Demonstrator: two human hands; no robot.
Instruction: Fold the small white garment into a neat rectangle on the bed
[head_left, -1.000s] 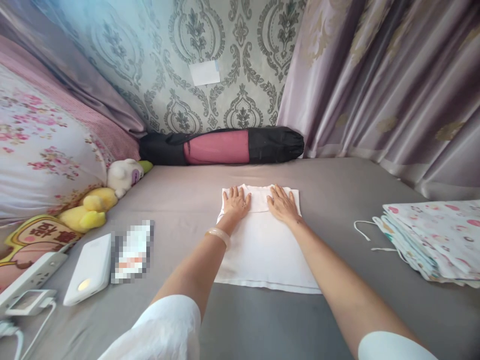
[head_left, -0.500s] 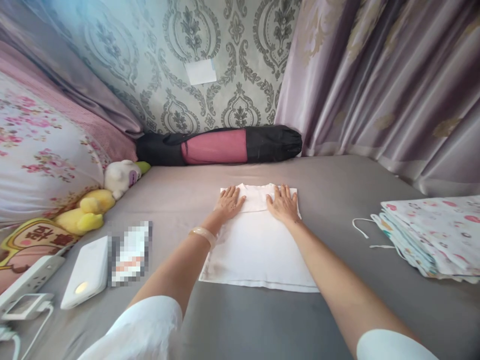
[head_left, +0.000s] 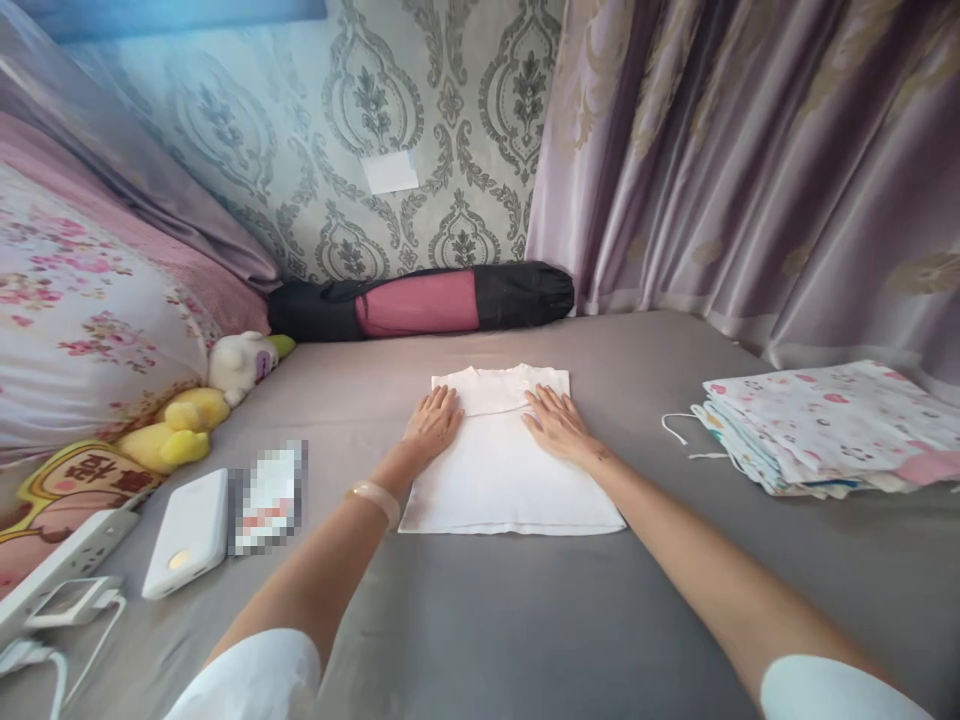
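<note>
Remotely, I see the left hand (head_left: 435, 422) at the cloth (head_left: 495, 480)'s ten o'clock, the right hand (head_left: 558, 424) at two, both spread flat on it, apparently keeping it smooth.

**Characters in view, none I can read**

From my remote seat I see dark red characters (head_left: 109, 470) on the yellow-edged pink item (head_left: 64, 515) at far left, too distorted for me to read. Any print on the packet-shaped item (head_left: 268, 497) beside the white block (head_left: 187, 525) is pixelated.
</note>
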